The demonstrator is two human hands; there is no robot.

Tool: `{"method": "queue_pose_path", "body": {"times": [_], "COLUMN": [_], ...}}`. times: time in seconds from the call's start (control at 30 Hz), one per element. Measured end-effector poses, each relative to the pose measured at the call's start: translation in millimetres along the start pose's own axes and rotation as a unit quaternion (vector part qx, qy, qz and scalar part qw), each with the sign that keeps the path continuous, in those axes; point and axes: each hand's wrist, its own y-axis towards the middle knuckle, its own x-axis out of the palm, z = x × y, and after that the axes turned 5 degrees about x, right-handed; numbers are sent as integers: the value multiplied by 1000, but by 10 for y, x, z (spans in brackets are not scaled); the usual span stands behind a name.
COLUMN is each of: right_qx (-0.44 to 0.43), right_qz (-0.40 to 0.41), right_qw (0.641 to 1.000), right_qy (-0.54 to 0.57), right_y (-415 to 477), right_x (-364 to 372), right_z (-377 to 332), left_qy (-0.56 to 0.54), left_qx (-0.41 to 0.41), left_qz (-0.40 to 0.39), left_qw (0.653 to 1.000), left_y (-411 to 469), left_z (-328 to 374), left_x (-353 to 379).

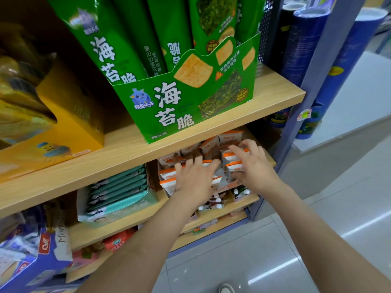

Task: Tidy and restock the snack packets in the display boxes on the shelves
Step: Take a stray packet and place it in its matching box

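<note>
Several small orange-and-white snack packets [211,146] stand in rows inside a display box [164,191] on the second shelf, under the wooden shelf board. My left hand [193,179] lies flat on the left rows, fingers straight and spread over the packet tops. My right hand [250,163] reaches into the right rows; its fingers and thumb curl round an orange-topped packet [233,166]. Both forearms stretch in from the lower edge. The back of the box is hidden by the shelf above.
A big green seaweed-crisp display box [186,102] and a yellow box [69,123] stand on the shelf [275,98] above. A teal packet box [118,191] sits left of the orange packets. Small bottles [215,203] lie just below my hands. Blue tubes [300,45] stand at right.
</note>
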Motion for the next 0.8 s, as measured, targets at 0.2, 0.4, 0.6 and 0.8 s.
{"method": "queue_pose_path", "body": {"times": [0.2,0.4,0.6,0.8], "right_qx": [21,-34,-12,-48], "right_qz": [9,19,27,42], "right_qw": [1000,998,994,998], "right_qy": [13,45,103,12], "right_y": [-6,-60,-227,-242], "right_x": [-141,-243,-50,62], "right_z": [45,-280,-303,-32], "left_qy": [24,-74,-155,-169], "left_qx": [66,98,77,26], "left_qz": [3,70,92,76], "left_qw": [998,990,981,982], "left_y": [17,-40,-59,-30], "left_z": [-2,-126,-93,71], "left_x": [24,130,182,178]}}
